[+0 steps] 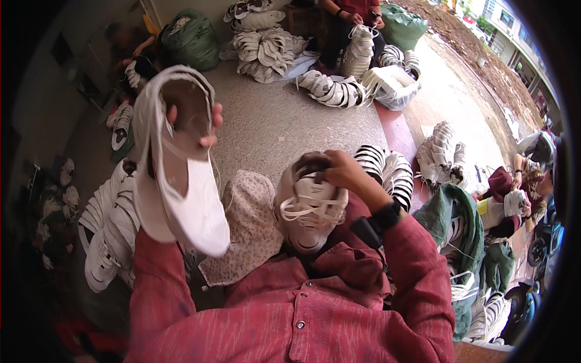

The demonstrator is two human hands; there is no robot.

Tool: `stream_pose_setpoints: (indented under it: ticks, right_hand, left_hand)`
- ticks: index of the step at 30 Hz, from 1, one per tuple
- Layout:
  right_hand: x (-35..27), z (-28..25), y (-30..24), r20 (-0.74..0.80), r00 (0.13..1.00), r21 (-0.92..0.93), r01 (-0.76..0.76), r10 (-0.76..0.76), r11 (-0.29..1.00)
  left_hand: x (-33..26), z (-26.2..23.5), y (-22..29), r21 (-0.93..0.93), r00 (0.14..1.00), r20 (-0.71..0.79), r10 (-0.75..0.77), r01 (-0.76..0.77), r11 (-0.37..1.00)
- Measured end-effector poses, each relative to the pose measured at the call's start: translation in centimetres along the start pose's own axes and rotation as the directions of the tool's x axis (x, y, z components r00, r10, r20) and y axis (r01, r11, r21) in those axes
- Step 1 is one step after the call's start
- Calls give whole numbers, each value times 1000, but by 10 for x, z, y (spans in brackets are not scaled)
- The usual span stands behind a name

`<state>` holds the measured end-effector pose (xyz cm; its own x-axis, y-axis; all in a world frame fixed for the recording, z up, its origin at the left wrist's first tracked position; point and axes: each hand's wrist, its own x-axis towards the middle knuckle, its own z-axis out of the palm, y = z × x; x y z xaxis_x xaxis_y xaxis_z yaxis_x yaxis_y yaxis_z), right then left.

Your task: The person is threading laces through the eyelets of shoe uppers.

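So the person was sitting on the concrete floor [284, 121] with a white shoe upper in each hand. The left hand [196, 124] was raised, fingers curled through the opening of one shoe upper [175, 175], thumb and fingertips poking out over the rim, so it had a proper grip on it. That upper hung sole side toward the camera, toe pointing down toward the lap.

The right hand [345, 172] was lower and closer in, fingers closed over the heel end of a second shoe upper [308, 206], the laced one, which rested against the red shirt [302, 308] just above the lap. There was a black watch [378, 221] on that wrist. A floral cloth [251, 224] sat between the two uppers, touching the knee area.

To the left on the floor lay a stack of white shoes [109, 230]. Just right of the right arm were more stacked uppers [387, 172] and a green sack [460, 224]. Farther back there was a big pile of uppers [266, 51], another bunch [333, 88] near a plastic bag [393, 85], and a dark green bag [190, 39]. Another person in red [354, 15] sat at the far end, hands on a bundle; more people sat at the right edge.
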<state>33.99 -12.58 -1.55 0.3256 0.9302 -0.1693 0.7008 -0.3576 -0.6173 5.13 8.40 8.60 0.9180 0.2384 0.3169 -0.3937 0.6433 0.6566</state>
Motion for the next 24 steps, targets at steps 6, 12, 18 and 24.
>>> stream_pose_setpoints:
  ticks: [6,12,18,24]
  right_hand:
    - [56,63,3,177,937,-186,332,-300,925]
    - [32,23,42,625,763,377,-109,-166,920]
    - [-6,-18,39,225,956,725,-34,-189,688]
    - [-14,19,5,-253,961,702,260,-108,663]
  left_hand:
    - [4,-14,-84,404,943,-327,-65,201,892]
    - [16,-27,-140,134,720,-492,-490,618,774]
    - [57,-25,-133,319,659,-615,-433,711,627]
    - [83,-40,-141,631,693,-557,-458,711,309]
